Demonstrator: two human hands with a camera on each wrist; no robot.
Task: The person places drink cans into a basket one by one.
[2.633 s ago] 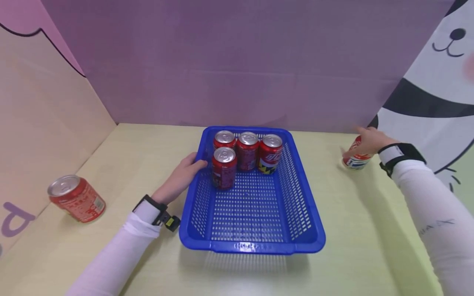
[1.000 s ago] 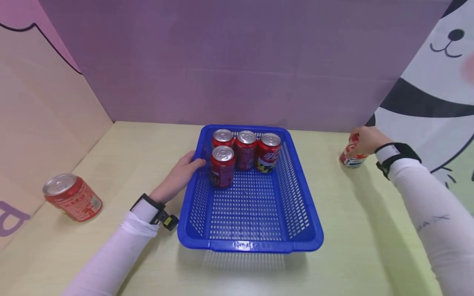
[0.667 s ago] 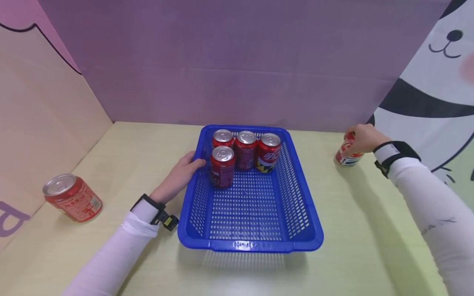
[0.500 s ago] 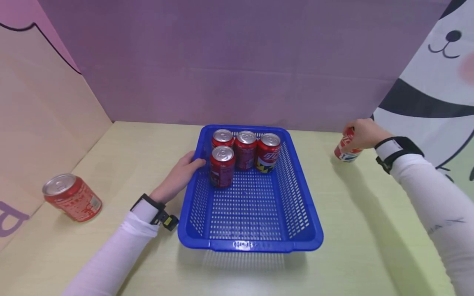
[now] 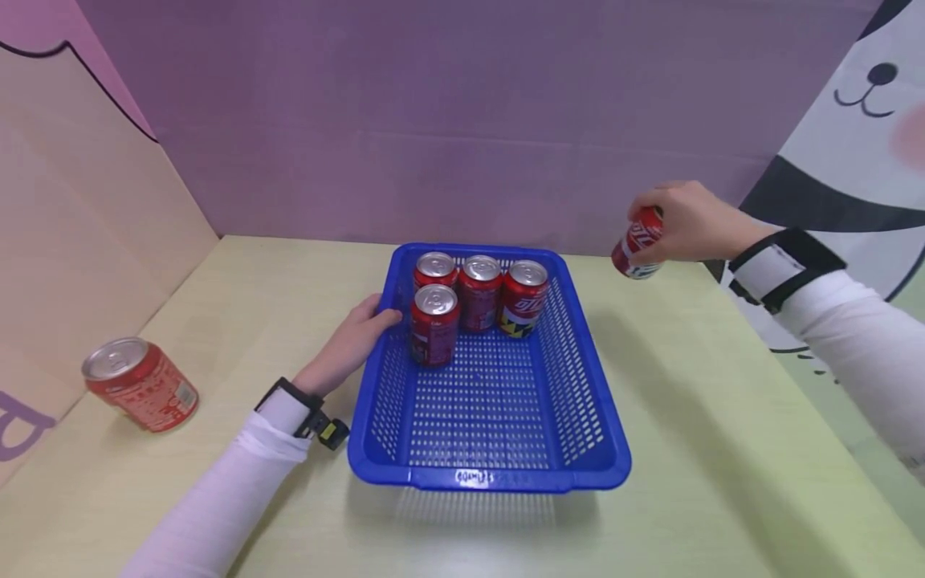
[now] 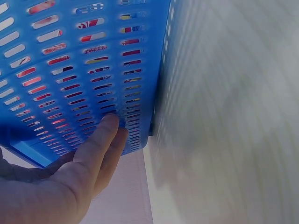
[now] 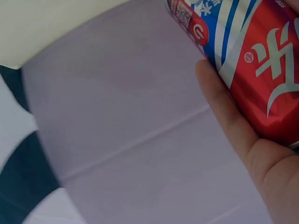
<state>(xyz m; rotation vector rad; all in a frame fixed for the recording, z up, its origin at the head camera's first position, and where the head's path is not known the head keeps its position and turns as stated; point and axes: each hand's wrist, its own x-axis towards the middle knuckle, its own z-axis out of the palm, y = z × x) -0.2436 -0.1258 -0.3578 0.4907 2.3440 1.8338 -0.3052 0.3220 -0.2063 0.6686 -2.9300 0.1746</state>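
Observation:
A red soda can (image 5: 639, 241) is held in my right hand (image 5: 701, 225), tilted and up off the table to the right of the blue plastic basket (image 5: 499, 479). In the right wrist view, the thumb lies along the can's (image 7: 261, 70) red side, below a blue and white striped part. My left hand (image 5: 350, 341) holds the basket's left rim, thumb over the top. Its fingers press the perforated outer wall from outside in the left wrist view. Several red cans stand upright at the basket's far end, among them a front-left can (image 5: 435, 327) and a right-hand can (image 5: 525, 299).
Far to the left, another red can (image 5: 144, 385) stands on the pale wooden table (image 5: 238, 321), near the side panel. A purple panel (image 5: 462, 128) closes off the back, and a panel with a panda drawing (image 5: 831, 189) is on the right.
My right hand has gripped the can on the right, lifted it off the table and carried it left toward the basket. The left hand stays on the rim.

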